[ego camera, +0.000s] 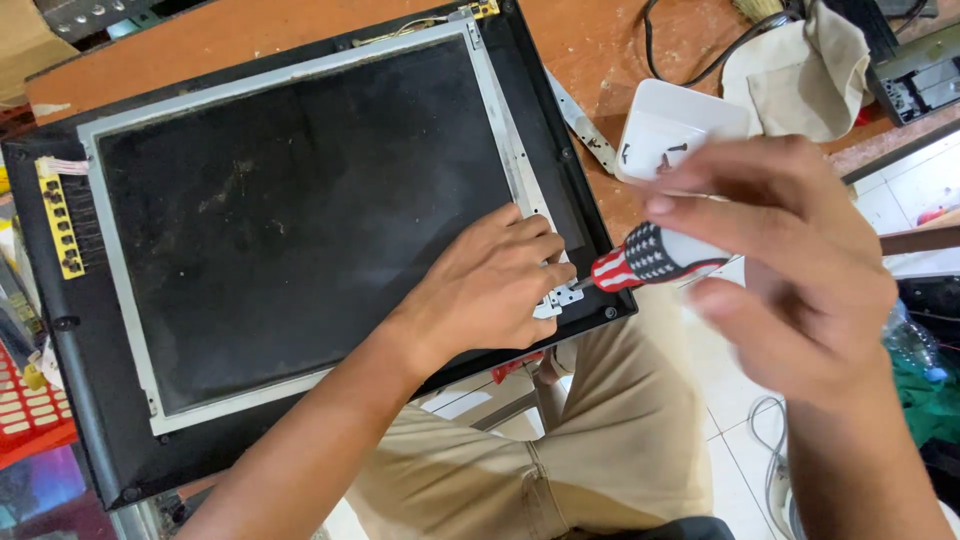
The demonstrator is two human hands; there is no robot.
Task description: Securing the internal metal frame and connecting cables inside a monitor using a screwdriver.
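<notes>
**Screwdriver at the panel's lower right corner bracket**

We see one display panel point(300, 210), dark glass in a grey metal frame, lying flat in its black housing point(85, 400) on the brown bench point(600, 60); the housing's near edge overhangs the bench's near edge, above our lap. Laid flat like this, the corner fittings face up within reach.

Our left hand point(495, 285) rests fingers together and pressed down on the panel's lower right corner, fingertips touching the small metal bracket point(560, 298). We judge it steadies the bracket against the tool. It clamps nothing.

Our right hand point(790, 270), blurred, is closed around the one screwdriver point(650, 257), red, white and black handle, held nearly level, tip at the bracket.

Counts: one white tray point(675, 125) near the bench's right edge with a few small dark pieces inside, likely screws, number unclear; one beige cloth point(805, 75) behind it; one loose metal strip point(580, 120) beside the housing; one yellow button strip point(55, 215) on the housing's left edge.
</notes>
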